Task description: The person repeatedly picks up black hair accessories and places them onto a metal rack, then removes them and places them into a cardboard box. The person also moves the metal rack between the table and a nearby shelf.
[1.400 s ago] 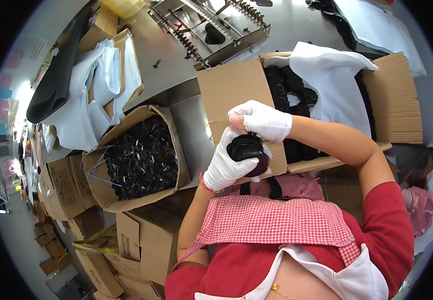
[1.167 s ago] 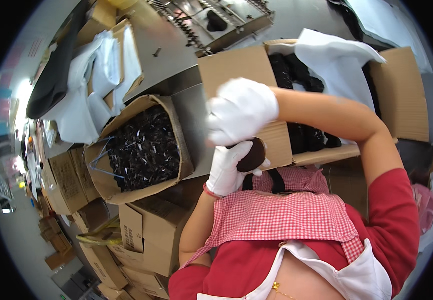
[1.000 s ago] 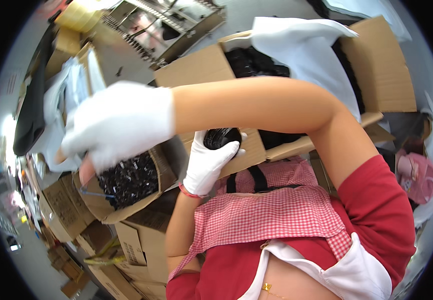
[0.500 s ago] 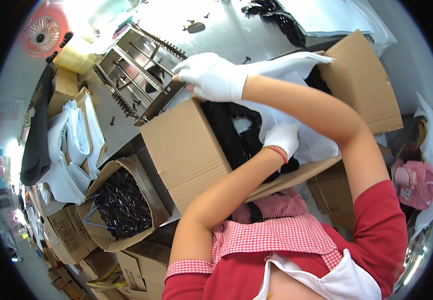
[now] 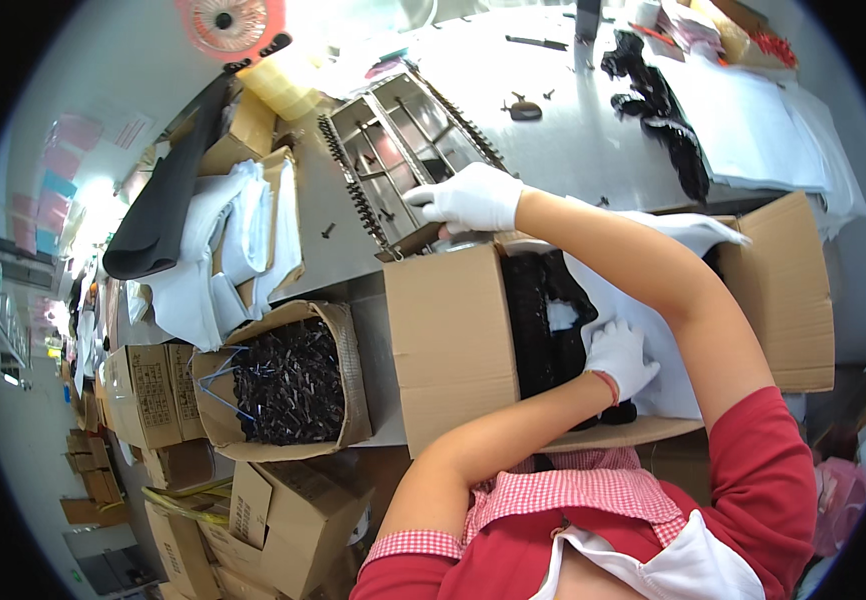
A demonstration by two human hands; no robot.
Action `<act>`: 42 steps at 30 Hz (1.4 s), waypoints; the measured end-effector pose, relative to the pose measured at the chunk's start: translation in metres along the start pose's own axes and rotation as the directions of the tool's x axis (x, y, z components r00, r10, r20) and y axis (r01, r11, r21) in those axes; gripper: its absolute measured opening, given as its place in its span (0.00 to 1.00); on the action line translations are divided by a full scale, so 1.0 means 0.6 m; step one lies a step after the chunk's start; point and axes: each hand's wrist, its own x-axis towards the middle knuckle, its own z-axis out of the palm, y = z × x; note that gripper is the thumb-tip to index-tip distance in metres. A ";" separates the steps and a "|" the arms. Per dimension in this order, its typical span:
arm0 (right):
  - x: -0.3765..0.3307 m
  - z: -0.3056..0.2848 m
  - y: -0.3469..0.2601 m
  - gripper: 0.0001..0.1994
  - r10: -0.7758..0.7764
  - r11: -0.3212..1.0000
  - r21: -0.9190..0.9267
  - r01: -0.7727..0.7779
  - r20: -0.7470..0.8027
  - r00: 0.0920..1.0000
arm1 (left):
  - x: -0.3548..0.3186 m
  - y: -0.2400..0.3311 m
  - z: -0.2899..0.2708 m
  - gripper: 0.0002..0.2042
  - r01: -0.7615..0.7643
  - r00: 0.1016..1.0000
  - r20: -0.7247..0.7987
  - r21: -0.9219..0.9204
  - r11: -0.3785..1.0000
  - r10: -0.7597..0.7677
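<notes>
My arms are crossed. Reaching up and left, my right hand (image 5: 475, 198), in a white glove, rests on the near end of a metal rack (image 5: 390, 118) with toothed long sides and inner bars. Its fingers bend over that end; part of the grip is hidden. My gloved left hand (image 5: 621, 358) lies on a white sheet (image 5: 665, 362) inside an open cardboard box (image 5: 453, 345), fingers spread. Beside that hand, dark black pieces (image 5: 543, 330) fill the left part of the box. The right forearm covers part of the sheet.
A second box (image 5: 358, 425) of small black pieces (image 5: 288, 385) stands left. White folded sheets (image 5: 243, 225) and a black roll (image 5: 168, 190) lie behind it. Small dark parts (image 5: 525, 108) and a black bundle (image 5: 668, 120) lie on the metal table (image 5: 563, 150). A pink fan (image 5: 223, 22) stands far left.
The view has turned, so everything sits further right and lower. My right fingers reach further over the rack's end. The left hand stays on the sheet, its fingers now visibly spread.
</notes>
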 end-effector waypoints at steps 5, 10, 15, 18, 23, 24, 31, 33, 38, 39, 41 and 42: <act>0.006 -0.096 0.002 0.14 0.157 0.980 0.170 -0.104 -0.343 0.926 | -0.056 -0.067 -0.166 0.14 -0.242 0.944 -0.313 -0.439 0.865 0.106; -0.014 -0.233 -0.055 0.19 0.666 0.453 0.875 0.173 -0.460 0.587 | -0.105 -0.214 -0.373 0.51 0.119 0.288 -0.957 0.064 0.991 0.027; -0.027 -0.275 -0.121 0.29 0.716 0.386 0.920 0.063 -0.342 0.609 | -0.214 -0.209 -0.547 0.53 0.349 0.313 -0.824 0.562 0.750 0.473; -0.036 -0.263 -0.139 0.35 0.633 0.574 0.817 0.060 -0.489 0.601 | -0.261 -0.227 -0.536 0.49 0.166 0.316 -0.811 0.559 0.812 0.493; -0.070 -0.174 -0.201 0.20 0.286 0.940 0.305 -0.156 -0.451 0.845 | -0.369 -0.274 -0.516 0.50 0.304 0.397 -0.854 0.469 0.829 0.337; -0.057 -0.144 -0.230 0.20 0.421 0.829 0.518 -0.211 -0.328 0.846 | -0.390 -0.275 -0.518 0.49 0.328 0.480 -0.855 0.383 0.863 0.197; -0.002 -0.038 -0.201 0.14 0.757 0.424 0.888 -0.177 -0.240 0.608 | -0.566 -0.418 -0.506 0.48 0.526 0.578 -0.815 0.338 0.780 -0.037; 0.003 -0.012 -0.126 0.11 0.949 0.108 0.978 -0.176 -0.049 0.311 | -0.632 -0.454 -0.501 0.49 0.613 0.582 -0.803 0.329 0.718 -0.129; 0.120 -0.011 -0.140 0.11 0.903 -0.137 0.981 -0.140 0.182 0.389 | -0.668 -0.458 -0.486 0.42 0.613 0.618 -0.770 0.346 0.710 -0.159; 0.182 -0.037 -0.221 0.15 0.831 -0.088 0.960 -0.267 0.219 0.511 | -0.675 -0.457 -0.476 0.43 0.576 0.646 -0.752 0.367 0.730 -0.131; 0.262 -0.048 -0.318 0.20 0.696 0.061 0.852 -0.519 0.336 0.634 | -0.669 -0.463 -0.457 0.47 0.466 0.696 -0.716 0.402 0.788 -0.047; 0.284 -0.002 -0.326 0.19 0.691 0.262 0.864 -0.430 0.144 0.709 | -0.654 -0.463 -0.452 0.47 0.425 0.706 -0.708 0.457 0.781 0.031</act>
